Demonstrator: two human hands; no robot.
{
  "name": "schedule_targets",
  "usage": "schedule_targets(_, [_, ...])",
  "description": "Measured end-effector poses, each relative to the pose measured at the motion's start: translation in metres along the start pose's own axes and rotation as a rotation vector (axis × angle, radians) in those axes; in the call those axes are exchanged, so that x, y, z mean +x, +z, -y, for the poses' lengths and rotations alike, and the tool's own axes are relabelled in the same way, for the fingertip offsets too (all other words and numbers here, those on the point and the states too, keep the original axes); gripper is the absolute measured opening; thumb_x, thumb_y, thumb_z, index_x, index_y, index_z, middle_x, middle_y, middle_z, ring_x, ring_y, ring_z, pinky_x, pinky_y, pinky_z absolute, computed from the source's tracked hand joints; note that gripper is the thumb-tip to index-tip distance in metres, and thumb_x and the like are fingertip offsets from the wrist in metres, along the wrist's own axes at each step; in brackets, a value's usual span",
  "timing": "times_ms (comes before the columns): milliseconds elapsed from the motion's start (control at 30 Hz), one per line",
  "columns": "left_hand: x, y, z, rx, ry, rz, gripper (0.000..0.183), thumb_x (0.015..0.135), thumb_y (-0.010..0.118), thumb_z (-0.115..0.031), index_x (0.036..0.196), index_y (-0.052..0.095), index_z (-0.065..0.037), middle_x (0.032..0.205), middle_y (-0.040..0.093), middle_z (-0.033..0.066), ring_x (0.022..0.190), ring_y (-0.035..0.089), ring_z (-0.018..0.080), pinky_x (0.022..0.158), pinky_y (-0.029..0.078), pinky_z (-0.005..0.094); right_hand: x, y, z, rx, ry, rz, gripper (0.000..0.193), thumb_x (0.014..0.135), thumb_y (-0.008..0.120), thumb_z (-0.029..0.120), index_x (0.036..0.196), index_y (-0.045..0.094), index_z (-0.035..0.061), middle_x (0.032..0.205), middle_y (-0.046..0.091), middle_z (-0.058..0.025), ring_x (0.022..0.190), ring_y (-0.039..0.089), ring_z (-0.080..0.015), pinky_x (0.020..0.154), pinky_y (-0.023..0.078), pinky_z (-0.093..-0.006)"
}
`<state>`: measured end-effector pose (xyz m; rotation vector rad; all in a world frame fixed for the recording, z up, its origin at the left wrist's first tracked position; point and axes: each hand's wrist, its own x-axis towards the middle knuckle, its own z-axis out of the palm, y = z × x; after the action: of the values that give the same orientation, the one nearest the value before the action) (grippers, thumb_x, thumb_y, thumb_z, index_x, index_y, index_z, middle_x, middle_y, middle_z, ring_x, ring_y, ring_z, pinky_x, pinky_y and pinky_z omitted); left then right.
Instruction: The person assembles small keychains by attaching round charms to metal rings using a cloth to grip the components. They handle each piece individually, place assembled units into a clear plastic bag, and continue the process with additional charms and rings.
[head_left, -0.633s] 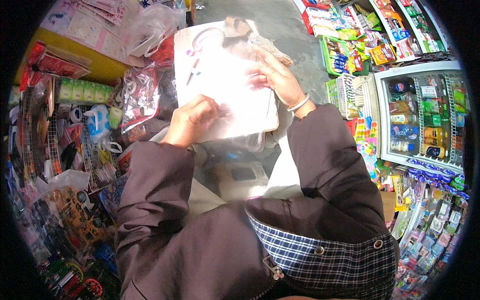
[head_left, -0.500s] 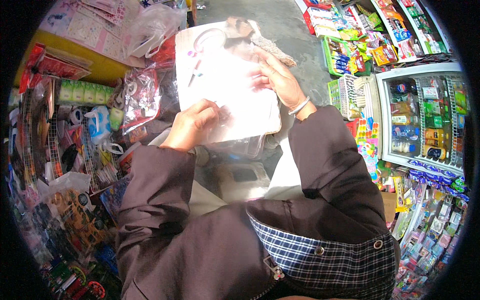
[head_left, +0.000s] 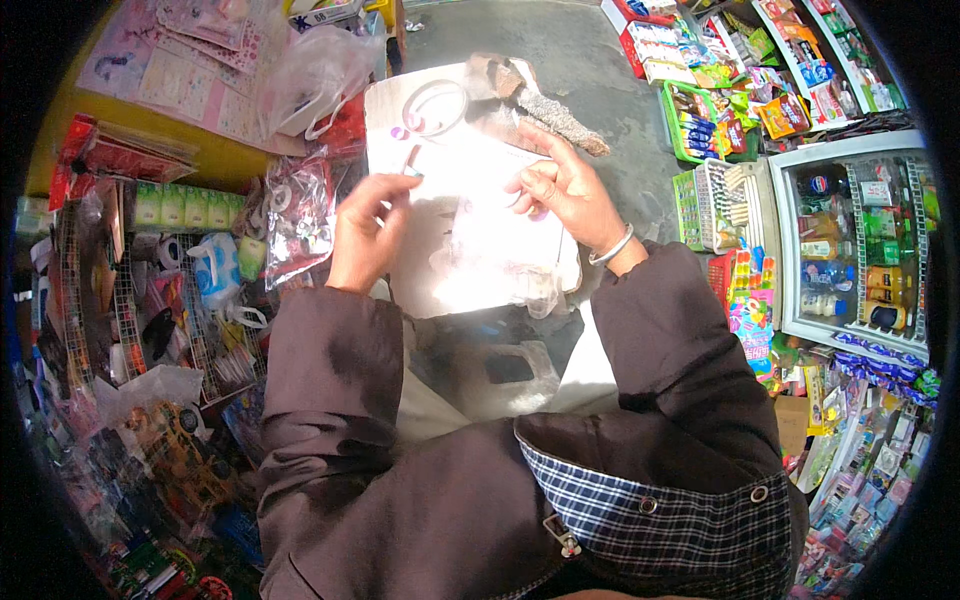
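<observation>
Hands apart over surface: left hand loosely curled at left, right hand thumb near fingers at right; glare hides any grip. Clear plastic at near right edge. Pale ring far left, probably parked within reach.

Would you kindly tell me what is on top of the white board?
The board has a pale ring and slim item, with a rough piece at its far edge. Glare, the left hand and right hand hide other parts.

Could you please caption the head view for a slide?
Left hand and right hand at a sunlit white surface among shop goods.
</observation>
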<state>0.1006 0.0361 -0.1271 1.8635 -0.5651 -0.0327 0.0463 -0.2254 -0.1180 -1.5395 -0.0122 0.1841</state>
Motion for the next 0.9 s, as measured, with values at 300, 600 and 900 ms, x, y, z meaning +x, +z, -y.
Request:
schedule_targets(300, [0.063,-0.001,0.041,0.297,-0.343,-0.179,0.037,0.078,0.070,-0.026,0.106,0.067,-0.003,0.096,0.066,0.0120,0.085,0.063,0.0220,0.077,0.049,0.0327,0.004,0.002,0.002,0.033,-0.031,0.010,0.058,0.093,0.058,0.023,0.141,0.032,0.0058,0.093,0.064,-0.0073,0.074,0.060,-0.0090,0.063,0.044,-0.0196])
schedule_targets(600, [0.077,0.005,0.037,0.391,-0.477,-0.102,0.037,0.076,0.068,-0.029,0.103,0.067,-0.003,0.094,0.068,0.0126,0.088,0.066,0.0276,0.078,0.049,0.0349,0.004,-0.003,0.003,0.056,-0.027,0.017,0.055,0.092,0.060,0.020,0.139,0.036,0.0053,0.090,0.064,-0.0057,0.075,0.060,-0.0081,0.063,0.044,-0.0185])
schedule_targets(900, [0.058,0.001,0.017,0.252,-0.354,-0.214,0.024,0.082,0.068,-0.017,0.099,0.066,-0.001,0.084,0.067,0.0082,0.076,0.063,0.0173,0.070,0.049,0.0300,0.004,-0.004,0.005,0.021,-0.043,-0.027,0.054,0.091,0.062,0.019,0.137,0.039,0.0048,0.089,0.064,-0.0050,0.073,0.060,-0.0071,0.059,0.042,-0.0176])
